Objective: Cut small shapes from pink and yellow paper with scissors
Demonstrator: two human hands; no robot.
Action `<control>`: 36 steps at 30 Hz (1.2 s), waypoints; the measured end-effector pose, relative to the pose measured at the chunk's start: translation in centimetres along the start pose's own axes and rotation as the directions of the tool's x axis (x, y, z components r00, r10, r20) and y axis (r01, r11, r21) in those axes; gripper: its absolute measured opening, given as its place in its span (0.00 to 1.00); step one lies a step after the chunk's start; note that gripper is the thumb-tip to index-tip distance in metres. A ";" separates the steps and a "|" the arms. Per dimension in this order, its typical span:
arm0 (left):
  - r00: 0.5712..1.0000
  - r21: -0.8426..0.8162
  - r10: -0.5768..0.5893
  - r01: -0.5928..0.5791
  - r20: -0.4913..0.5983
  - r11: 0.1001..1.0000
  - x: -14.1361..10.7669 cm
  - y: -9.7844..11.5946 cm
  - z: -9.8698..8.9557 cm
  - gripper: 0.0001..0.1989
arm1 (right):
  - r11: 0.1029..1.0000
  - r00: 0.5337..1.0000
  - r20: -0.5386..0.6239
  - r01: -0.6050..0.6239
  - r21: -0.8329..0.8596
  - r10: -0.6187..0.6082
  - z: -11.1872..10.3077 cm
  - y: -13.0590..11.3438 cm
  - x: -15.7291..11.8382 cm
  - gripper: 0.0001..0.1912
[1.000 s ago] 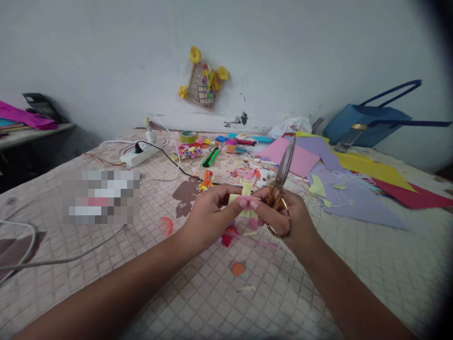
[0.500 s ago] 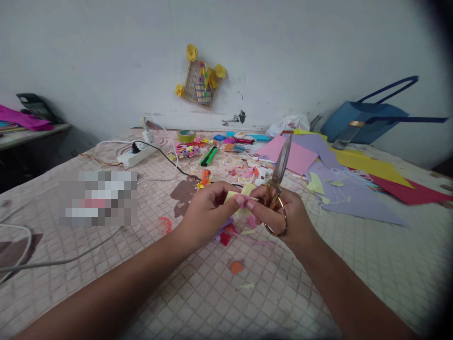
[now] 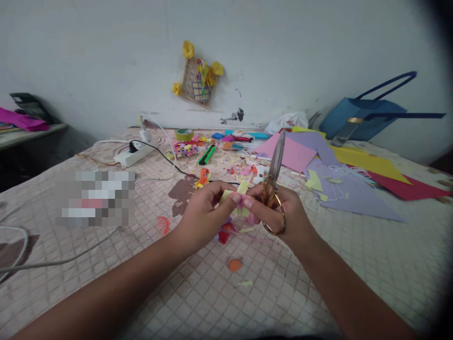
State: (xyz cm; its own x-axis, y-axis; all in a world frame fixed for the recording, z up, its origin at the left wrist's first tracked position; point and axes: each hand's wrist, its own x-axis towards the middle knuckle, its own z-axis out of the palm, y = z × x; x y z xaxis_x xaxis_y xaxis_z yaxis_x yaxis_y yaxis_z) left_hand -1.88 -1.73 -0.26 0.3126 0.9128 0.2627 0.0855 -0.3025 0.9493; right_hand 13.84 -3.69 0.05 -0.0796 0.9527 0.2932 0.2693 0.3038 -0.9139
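Note:
My left hand (image 3: 203, 217) pinches the left side of a small pale yellow paper piece (image 3: 243, 188) with pink at its middle. My right hand (image 3: 283, 212) grips the right side of the same piece between thumb and fingers. Gold-handled scissors (image 3: 276, 160) hang on my right hand, blades pointing up and away, one handle loop below the palm. Both thumbs meet near the pink middle. Under the hands lie red and purple paper scraps (image 3: 223, 237), partly hidden.
A green cutter (image 3: 207, 155), a tape roll (image 3: 184, 135) and a power strip (image 3: 132, 155) with cables lie beyond the hands. Purple paper (image 3: 354, 198), pink paper (image 3: 288, 153) and a blue bag (image 3: 354, 115) are at right. An orange scrap (image 3: 234, 265) lies in front.
The view has shifted slightly, so most things appear a little further left. Both hands keep their hold on the paper piece, and the scissors remain in my right hand.

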 end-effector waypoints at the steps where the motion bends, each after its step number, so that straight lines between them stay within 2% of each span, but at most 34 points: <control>1: 1.000 0.004 -0.001 0.001 0.001 1.000 0.0 0.0 0.0 0.09 | 1.000 1.000 -0.001 0.008 0.001 -0.008 0.0 0.1 0.0 0.07; 6: 1.000 0.044 0.026 -0.026 0.003 0.999 0.0 -0.4 0.0 0.10 | 0.999 0.999 -0.006 0.032 0.010 -0.031 0.0 0.4 0.0 0.07; 17: 0.997 -0.121 -0.013 0.022 0.073 0.992 0.0 -0.4 0.1 0.09 | 1.000 1.000 -0.009 0.011 0.006 -0.011 -0.1 0.2 -0.1 0.09; 26: 0.994 -0.191 -0.029 0.049 0.107 0.980 0.0 0.2 0.2 0.09 | 0.996 0.995 -0.052 0.081 0.029 -0.079 0.5 0.0 -0.4 0.07; 33: 0.994 -0.046 0.022 -0.018 0.106 0.999 -0.3 0.0 0.0 0.10 | 0.997 0.998 0.015 0.062 0.038 -0.062 0.2 -0.1 -0.4 0.08; 36: 0.999 0.012 0.017 -0.017 0.043 1.000 -0.4 0.4 -0.2 0.11 | 0.999 0.999 -0.014 0.029 0.017 -0.029 0.0 -0.3 -0.4 0.12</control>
State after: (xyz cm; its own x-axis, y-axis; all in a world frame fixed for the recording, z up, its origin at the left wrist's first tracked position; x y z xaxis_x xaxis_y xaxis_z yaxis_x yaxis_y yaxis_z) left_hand -2.15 -2.11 0.02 0.3543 0.8950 0.2712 0.0916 -0.3218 0.9424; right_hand 13.75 -4.13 0.18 -0.0736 0.9433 0.3237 0.2506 0.3316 -0.9095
